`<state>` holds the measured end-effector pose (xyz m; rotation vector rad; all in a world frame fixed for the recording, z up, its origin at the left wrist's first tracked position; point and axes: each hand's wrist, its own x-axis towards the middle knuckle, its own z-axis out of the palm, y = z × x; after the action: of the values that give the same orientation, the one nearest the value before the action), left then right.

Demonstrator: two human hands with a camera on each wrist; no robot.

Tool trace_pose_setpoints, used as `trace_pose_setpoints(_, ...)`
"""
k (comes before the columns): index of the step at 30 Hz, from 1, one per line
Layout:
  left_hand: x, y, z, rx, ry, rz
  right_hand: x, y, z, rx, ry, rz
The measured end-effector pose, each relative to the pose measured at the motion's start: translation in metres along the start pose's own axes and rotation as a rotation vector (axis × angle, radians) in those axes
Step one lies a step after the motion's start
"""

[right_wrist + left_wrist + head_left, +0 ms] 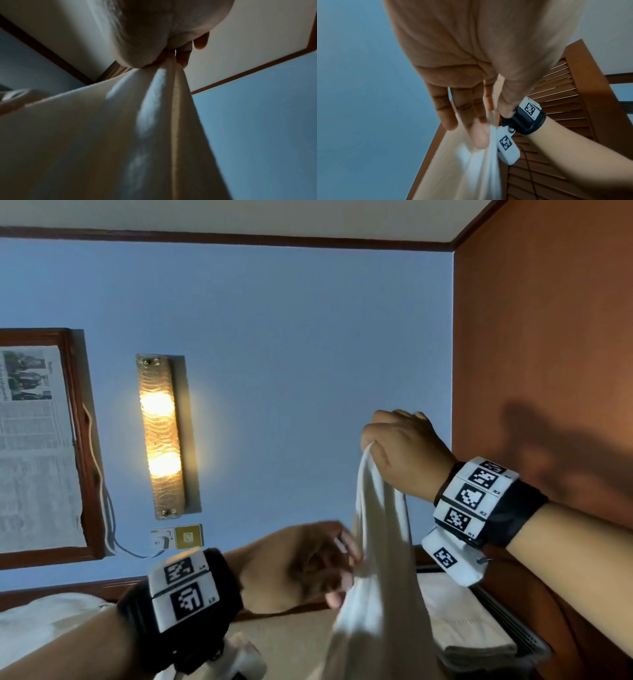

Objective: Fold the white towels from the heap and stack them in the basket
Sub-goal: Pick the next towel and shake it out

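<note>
A white towel (pixel 376 594) hangs in front of me, lifted high. My right hand (pixel 373 445) pinches its bunched top end; the right wrist view shows the towel (pixel 102 135) falling away from that hand (pixel 169 58). Lower down, my left hand (pixel 342 573) holds the towel's left edge. In the left wrist view the towel (pixel 462 169) runs between thumb and fingers of this hand (pixel 491 125). A dark basket (pixel 513 625) at lower right holds folded white towels (pixel 469 621). The heap (pixel 51 621) of white towels lies at lower left.
The head view tilts up at a blue wall with a lit wall lamp (pixel 161 436) and a framed newspaper (pixel 37 446). An orange wall (pixel 548 337) stands close on the right. A louvred wooden door (pixel 565 94) is behind my right arm.
</note>
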<state>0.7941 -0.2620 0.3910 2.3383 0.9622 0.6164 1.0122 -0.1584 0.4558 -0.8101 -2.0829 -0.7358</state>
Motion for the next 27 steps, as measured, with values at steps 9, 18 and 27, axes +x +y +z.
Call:
trace_pose_setpoints(9, 0.029, 0.012, -0.047, 1.079, 0.294, 0.515, 0.012, -0.013, -0.04, 0.59, -0.352, 0.137)
trace_pose_setpoints(18, 0.051, 0.012, -0.035, 1.415, 0.485, 0.798, 0.006, -0.011, -0.041, 0.858, -0.369, 0.129)
trace_pose_setpoints(27, 0.059, -0.001, -0.042, 1.359, 0.427, 0.716, -0.021, 0.006, -0.012, 0.802, -0.248, 0.366)
